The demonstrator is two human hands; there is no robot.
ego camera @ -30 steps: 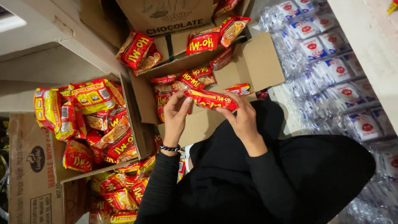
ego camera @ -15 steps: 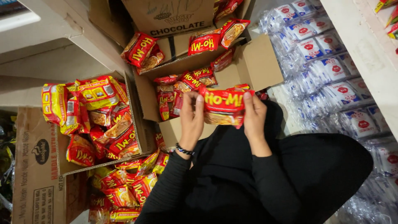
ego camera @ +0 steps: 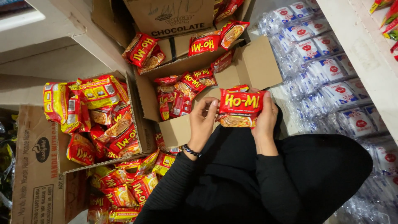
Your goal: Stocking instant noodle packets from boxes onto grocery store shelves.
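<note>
Noodle packet (ego camera: 240,108): glossy red plastic film, crinkled, highlights noted. Open box (ego camera: 182,128): matt brown corrugated cardboard, rough-cut flaps. Sleeves (ego camera: 257,182): matt black knit cloth. Stacked white packs (ego camera: 327,62): clear shiny wrap, probably plastic; detail is blurred.

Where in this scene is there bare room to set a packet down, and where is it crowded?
Bare cardboard shows on the open box's floor, between the red noodle packets and the left hand, and on its right flap. The left-side box is heaped with packets. The wrapped white packs fill the right. Both hands, left and right hand, hold one packet.
</note>
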